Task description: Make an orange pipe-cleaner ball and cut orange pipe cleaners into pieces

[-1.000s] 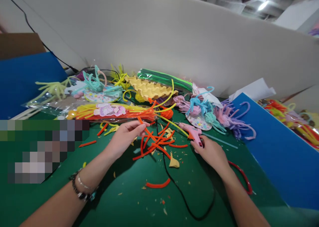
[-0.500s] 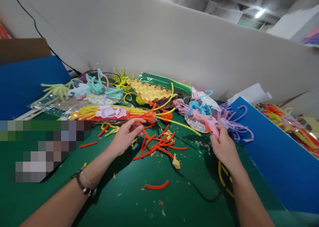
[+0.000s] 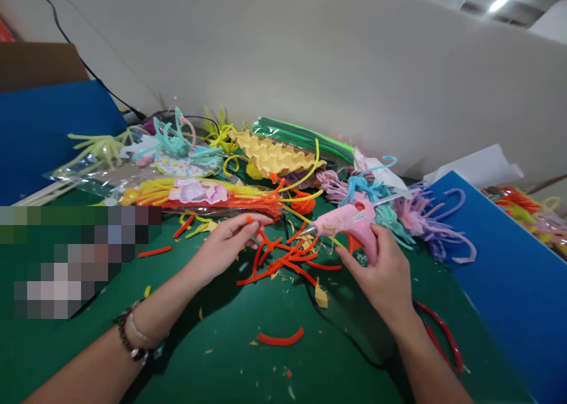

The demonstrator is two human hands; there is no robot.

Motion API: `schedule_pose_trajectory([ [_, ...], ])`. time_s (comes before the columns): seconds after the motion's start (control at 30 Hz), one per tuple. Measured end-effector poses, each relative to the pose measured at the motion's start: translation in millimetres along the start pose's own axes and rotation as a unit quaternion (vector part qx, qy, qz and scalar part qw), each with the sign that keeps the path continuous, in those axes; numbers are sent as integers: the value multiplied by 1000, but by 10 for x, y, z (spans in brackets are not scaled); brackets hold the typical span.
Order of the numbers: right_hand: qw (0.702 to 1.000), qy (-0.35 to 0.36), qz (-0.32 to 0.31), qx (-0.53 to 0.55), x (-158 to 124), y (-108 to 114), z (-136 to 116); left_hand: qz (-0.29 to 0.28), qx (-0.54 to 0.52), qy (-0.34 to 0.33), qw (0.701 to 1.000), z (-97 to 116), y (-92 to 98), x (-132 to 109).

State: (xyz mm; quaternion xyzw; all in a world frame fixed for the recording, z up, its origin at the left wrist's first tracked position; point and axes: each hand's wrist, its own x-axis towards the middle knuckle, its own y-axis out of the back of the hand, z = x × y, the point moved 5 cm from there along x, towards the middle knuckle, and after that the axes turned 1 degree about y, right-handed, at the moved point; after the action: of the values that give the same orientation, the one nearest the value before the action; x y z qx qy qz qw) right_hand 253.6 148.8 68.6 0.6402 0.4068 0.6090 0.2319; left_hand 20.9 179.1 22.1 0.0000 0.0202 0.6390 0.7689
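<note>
My left hand (image 3: 225, 244) pinches a short orange pipe cleaner (image 3: 264, 236) between thumb and fingertips, just above the left side of a loose pile of cut orange pipe cleaners (image 3: 287, 260). A pink hot glue gun (image 3: 354, 222) is in the grip of my right hand (image 3: 387, 271). Its metal nozzle points left, over the right part of the pile and towards my left hand, with a gap between them. One curved orange piece (image 3: 281, 337) lies apart on the green table (image 3: 212, 362) nearer to me.
Behind the pile lie a bag of yellow and orange pipe cleaners (image 3: 146, 194), a yellow egg-carton tray (image 3: 274, 154) and a green bundle (image 3: 305, 138). Blue panels (image 3: 491, 268) flank the table. A red-handled tool (image 3: 447, 339) lies by my right forearm. A black cord (image 3: 341, 327) crosses the table.
My right hand has lifted the glue gun and brought it left and nearer, its nozzle now over the pile. My left hand still pinches the orange piece. The view has shifted slightly.
</note>
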Motion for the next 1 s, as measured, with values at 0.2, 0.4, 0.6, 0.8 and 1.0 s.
schedule_pose_trajectory([
  [0.2,999,30,-1,-21,-90,-128,-11,20,-22,-5,1000,-18,-84,-43],
  [0.4,995,78,-10,-60,-116,-163,-69,20,115,-51,992,32,-120,-80],
  [0.6,986,152,4,-64,-159,-178,-192,13,190,-102,976,64,-133,-65],
  [0.8,985,169,2,-39,-174,-193,-219,16,171,-86,981,27,-126,-53],
  [1.0,986,160,-21,-36,-181,-235,-220,19,141,-103,984,42,-121,-65],
])
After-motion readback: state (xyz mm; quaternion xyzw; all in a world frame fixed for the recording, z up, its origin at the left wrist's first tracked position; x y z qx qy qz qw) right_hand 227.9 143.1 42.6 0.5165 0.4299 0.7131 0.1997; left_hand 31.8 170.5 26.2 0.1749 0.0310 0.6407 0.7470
